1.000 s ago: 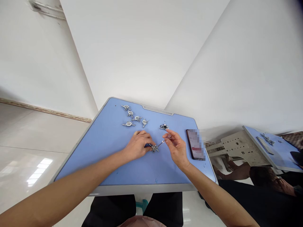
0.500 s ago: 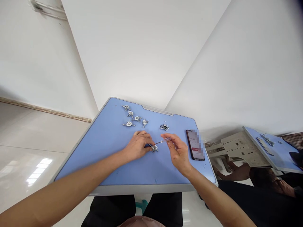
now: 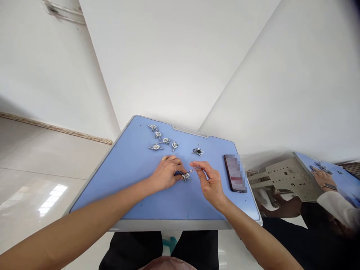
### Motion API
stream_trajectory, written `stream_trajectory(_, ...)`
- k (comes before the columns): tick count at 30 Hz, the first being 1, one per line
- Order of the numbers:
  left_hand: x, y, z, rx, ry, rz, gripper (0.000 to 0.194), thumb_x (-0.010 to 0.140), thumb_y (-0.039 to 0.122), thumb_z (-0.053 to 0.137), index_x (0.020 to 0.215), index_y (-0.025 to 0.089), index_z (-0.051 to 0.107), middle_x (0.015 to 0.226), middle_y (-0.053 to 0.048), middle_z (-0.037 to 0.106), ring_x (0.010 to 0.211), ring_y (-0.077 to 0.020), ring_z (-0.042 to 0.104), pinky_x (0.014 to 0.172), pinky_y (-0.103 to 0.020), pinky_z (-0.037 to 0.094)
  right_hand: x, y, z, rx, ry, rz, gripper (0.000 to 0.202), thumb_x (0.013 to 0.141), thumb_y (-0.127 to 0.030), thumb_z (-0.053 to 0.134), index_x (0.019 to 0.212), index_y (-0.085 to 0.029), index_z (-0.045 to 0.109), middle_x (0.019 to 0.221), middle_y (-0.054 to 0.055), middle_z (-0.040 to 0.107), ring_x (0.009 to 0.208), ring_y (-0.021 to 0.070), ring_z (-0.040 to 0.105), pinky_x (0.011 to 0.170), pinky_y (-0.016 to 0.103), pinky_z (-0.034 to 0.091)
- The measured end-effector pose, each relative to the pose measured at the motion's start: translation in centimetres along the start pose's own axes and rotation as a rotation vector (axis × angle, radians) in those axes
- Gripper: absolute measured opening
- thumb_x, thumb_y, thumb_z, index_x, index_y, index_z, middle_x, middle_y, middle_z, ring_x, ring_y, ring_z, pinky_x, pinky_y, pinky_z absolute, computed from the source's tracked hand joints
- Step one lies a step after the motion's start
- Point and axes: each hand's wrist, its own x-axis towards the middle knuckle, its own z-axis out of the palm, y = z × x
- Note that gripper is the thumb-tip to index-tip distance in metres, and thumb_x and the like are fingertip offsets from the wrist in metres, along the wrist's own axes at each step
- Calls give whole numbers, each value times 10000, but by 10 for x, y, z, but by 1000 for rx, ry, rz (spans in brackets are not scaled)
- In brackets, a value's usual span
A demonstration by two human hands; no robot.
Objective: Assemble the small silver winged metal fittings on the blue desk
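Note:
Near the middle of the blue desk [image 3: 112,187], my left hand [image 3: 168,173] is closed at the edge of a small silver metal valve [image 3: 186,177] with thin stub pipes. A dark blue piece [image 3: 177,173] shows at its fingertips; whether it belongs to the valve I cannot tell. My right hand [image 3: 210,183] pinches the clear handle of a slim screwdriver [image 3: 194,170], whose shaft slants down left to the valve. Several similar valves [image 3: 166,140] lie beyond my left hand. Another valve with a black round centre [image 3: 198,151] lies beyond my right hand.
A phone [image 3: 235,174] lies at the desk's right side, its screen partly blurred. White walls [image 3: 180,63] stand behind the desk. At far right, another person's hand [image 3: 323,178] with a wristwatch rests at a second blue desk [image 3: 345,187] holding metal parts.
The view has shifted slightly, moving the desk a little to the right. My hands keep their places at the valve. The other person's hand has come over the second desk.

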Motion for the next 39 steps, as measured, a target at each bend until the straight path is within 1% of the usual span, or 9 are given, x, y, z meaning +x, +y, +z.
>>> stream_trajectory(6, 0, 0, 1, 2, 10, -6, 148, 789, 150, 737, 864, 276, 754, 880, 4, 685, 929, -220, 552, 904, -402, 346, 15, 1, -3, -296, -57, -162, 264, 961, -250, 507, 1163, -268, 676, 977, 81, 692, 913, 235, 601, 756, 388, 510)
stream_trajectory(11, 0, -2, 5, 19, 36, 1, 123, 788, 148, 732, 844, 256, 749, 880, -1, 694, 926, -220, 555, 886, -387, 359, 26, -8, 0, -281, -167, -271, 415, 947, -105, 406, 1292, -255, 582, 1034, 72, 699, 924, 221, 594, 793, 391, 511)
stream_trajectory(14, 0, -2, 5, 27, 37, -1, 111, 793, 157, 729, 843, 254, 748, 896, 0, 697, 929, -217, 552, 886, -386, 361, 28, -13, 1, -255, -245, -207, 384, 936, -119, 437, 1247, -269, 607, 1024, 56, 700, 928, 219, 596, 782, 382, 510)
stream_trajectory(17, 0, -2, 4, 36, 32, 14, 98, 817, 179, 704, 858, 255, 750, 882, -6, 692, 919, -218, 547, 874, -388, 369, 27, -13, 0, -262, -227, -110, 308, 960, -202, 460, 1210, -267, 628, 983, 58, 710, 926, 227, 609, 794, 393, 507)
stream_trajectory(24, 0, -2, 4, 17, 17, -9, 173, 786, 137, 720, 887, 274, 755, 958, -8, 710, 949, -238, 541, 913, -419, 365, 27, -18, -3, -128, -400, -32, 493, 979, -187, 378, 1456, -308, 369, 1214, 49, 669, 1051, 199, 620, 857, 380, 518)
stream_trajectory(28, 0, -1, 3, 34, 23, 18, 157, 796, 134, 711, 883, 259, 748, 928, -15, 701, 940, -234, 548, 884, -407, 363, 28, -11, 4, -322, -274, -47, 293, 986, -281, 406, 1192, -244, 612, 1043, 87, 668, 993, 244, 593, 828, 411, 507)
stream_trajectory(31, 0, 0, 1, 31, 7, 10, 152, 798, 130, 711, 875, 256, 747, 911, -15, 693, 953, -231, 548, 885, -406, 357, 29, -6, 7, -387, -194, -40, 260, 954, -255, 442, 1148, -211, 609, 1020, 112, 644, 944, 255, 590, 800, 423, 501)
stream_trajectory(35, 0, 0, 0, 25, 3, 3, 126, 810, 147, 702, 860, 254, 747, 901, -8, 690, 937, -220, 548, 885, -404, 358, 29, -8, 4, -150, -184, 110, 385, 918, -177, 465, 1300, -216, 473, 996, 62, 666, 827, 185, 613, 725, 351, 515)
stream_trajectory(39, 0, -1, 2, 34, 17, 26, 99, 831, 202, 689, 878, 263, 751, 911, -13, 693, 934, -221, 551, 884, -398, 370, 26, -7, 2, -24, -178, 126, 314, 900, -191, 530, 1196, -275, 590, 1051, 35, 670, 875, 162, 613, 696, 299, 513)
